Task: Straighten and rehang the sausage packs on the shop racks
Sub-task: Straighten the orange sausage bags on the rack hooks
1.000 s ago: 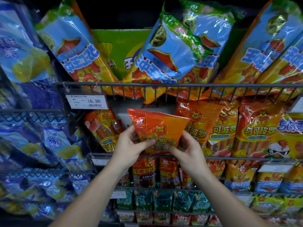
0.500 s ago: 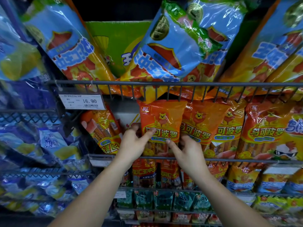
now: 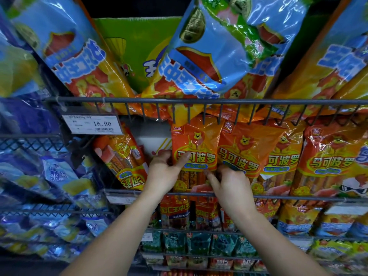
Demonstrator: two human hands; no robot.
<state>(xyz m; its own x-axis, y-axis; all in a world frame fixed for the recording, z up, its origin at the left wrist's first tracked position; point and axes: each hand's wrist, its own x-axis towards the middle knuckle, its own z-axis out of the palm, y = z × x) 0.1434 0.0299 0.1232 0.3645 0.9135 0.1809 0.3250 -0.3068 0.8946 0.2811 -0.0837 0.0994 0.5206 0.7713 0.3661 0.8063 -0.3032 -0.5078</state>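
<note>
Nearest, the left hand [image 3: 162, 172] pinches the left edge of the orange sausage pack [image 3: 194, 148], thumb flat on the front and fingers curled behind. The right hand [image 3: 232, 182] mirrors it at 3 o'clock: thumb stretched across the pack's lower front, fingers curled in at the seam with the neighbouring pack [image 3: 249, 154], apparently pinching the right edge.

The pack stands upright behind the lower wire rail [image 3: 298, 197], its top tucked under the upper rail [image 3: 179, 100] at 12 o'clock. Whether its top has caught on a hook is hidden.

To seat it well, I judge both hands should keep equal height and slide the pack towards 3 o'clock until it is flush with its neighbour. At 9 o'clock a tilted pack [image 3: 123, 162] leans, probably the next to straighten.
</note>
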